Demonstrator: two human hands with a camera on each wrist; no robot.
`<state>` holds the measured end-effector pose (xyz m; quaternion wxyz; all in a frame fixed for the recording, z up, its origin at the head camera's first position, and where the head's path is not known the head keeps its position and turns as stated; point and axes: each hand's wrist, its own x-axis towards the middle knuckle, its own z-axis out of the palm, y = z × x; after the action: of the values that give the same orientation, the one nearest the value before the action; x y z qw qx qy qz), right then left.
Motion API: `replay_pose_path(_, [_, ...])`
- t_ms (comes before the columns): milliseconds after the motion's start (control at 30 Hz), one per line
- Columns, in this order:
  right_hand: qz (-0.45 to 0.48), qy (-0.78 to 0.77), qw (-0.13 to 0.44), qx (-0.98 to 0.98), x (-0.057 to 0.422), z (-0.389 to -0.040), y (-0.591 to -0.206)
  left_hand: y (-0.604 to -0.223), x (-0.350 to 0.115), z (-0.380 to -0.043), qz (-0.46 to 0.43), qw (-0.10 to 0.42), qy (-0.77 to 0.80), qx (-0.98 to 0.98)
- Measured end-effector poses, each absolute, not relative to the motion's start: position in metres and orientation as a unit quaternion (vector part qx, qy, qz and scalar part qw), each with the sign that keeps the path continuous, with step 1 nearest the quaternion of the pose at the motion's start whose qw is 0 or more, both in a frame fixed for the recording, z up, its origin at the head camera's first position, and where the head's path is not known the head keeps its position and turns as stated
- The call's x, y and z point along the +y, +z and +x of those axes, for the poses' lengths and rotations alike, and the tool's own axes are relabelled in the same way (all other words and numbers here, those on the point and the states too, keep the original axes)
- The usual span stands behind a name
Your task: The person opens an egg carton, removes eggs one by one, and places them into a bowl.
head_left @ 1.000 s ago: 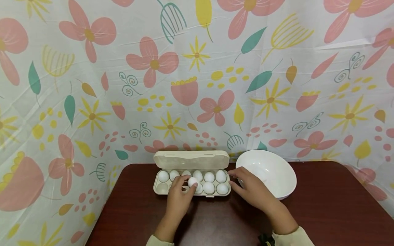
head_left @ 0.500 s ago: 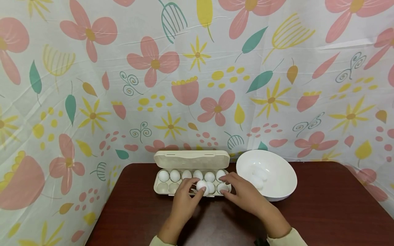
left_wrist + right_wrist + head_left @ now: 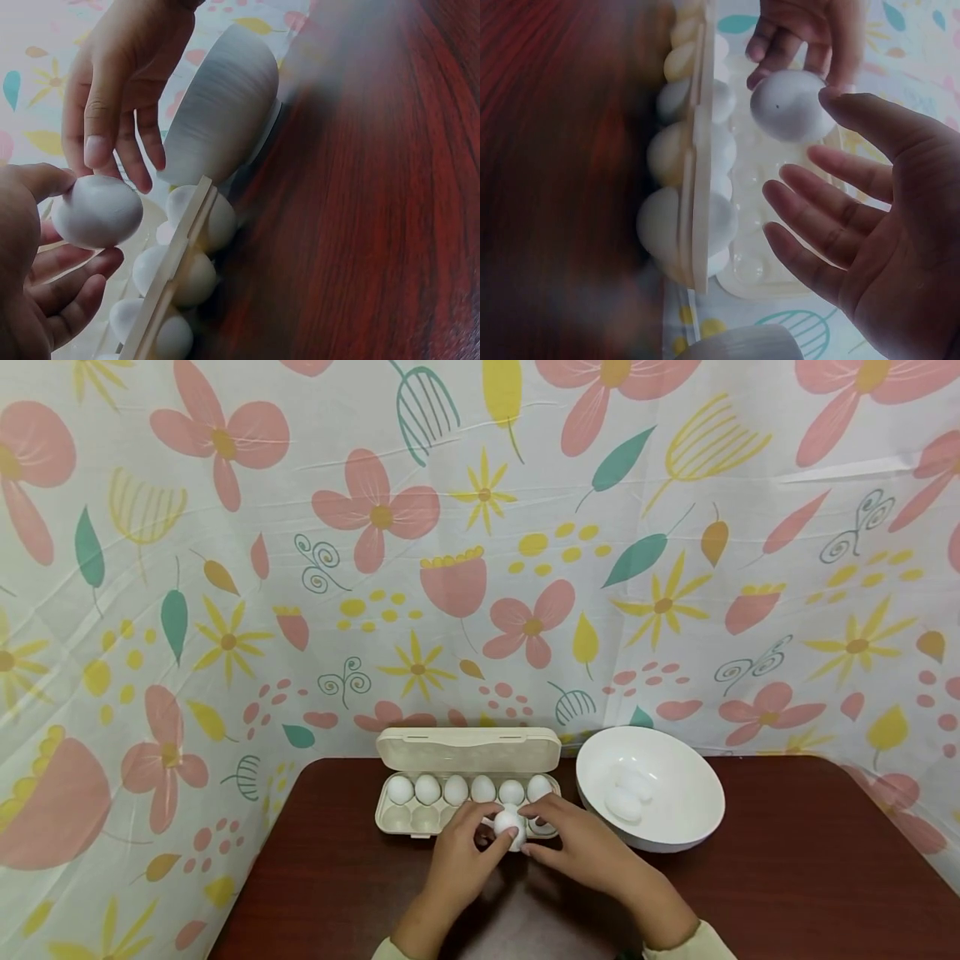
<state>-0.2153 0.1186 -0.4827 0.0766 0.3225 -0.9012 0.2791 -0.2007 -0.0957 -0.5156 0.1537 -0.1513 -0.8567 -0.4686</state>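
A white egg (image 3: 510, 828) is held up just over the front edge of an open cream egg carton (image 3: 468, 748). My left hand (image 3: 463, 850) pinches it between thumb and fingers; the left wrist view shows this egg (image 3: 97, 212) from the side. Close on its right is my right hand (image 3: 581, 845). In the right wrist view the fingers of my right hand (image 3: 877, 217) are spread apart, with the thumb tip overlapping the egg (image 3: 791, 106). White eggs (image 3: 456, 790) fill the carton's back row, while the front-row cups at the left stand bare.
A white bowl (image 3: 686, 806) stands right of the carton with two eggs (image 3: 622, 803) in it. All rest on a dark reddish-brown table (image 3: 795, 860). Behind hangs a floral cloth (image 3: 480, 610), close to the table's back edge.
My left hand has moved right and toward me with the egg, away from over the carton's middle. My right hand has come left from beside the bowl up to the egg.
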Motion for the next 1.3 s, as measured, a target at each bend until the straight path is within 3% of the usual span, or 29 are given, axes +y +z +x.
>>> replay_pose_path(767, [0.328,0.304,0.052,-0.893,0.1126,-0.2133,-0.4824,-0.5147,-0.0896,-0.1957,-0.192,0.150,-0.469,-0.849])
replay_pose_path(1300, [0.330,0.287,0.081,-0.896,0.1143,-0.2128,-0.4820,-0.5132,-0.0894,-0.1958,-0.188,0.160,-0.456,-0.855])
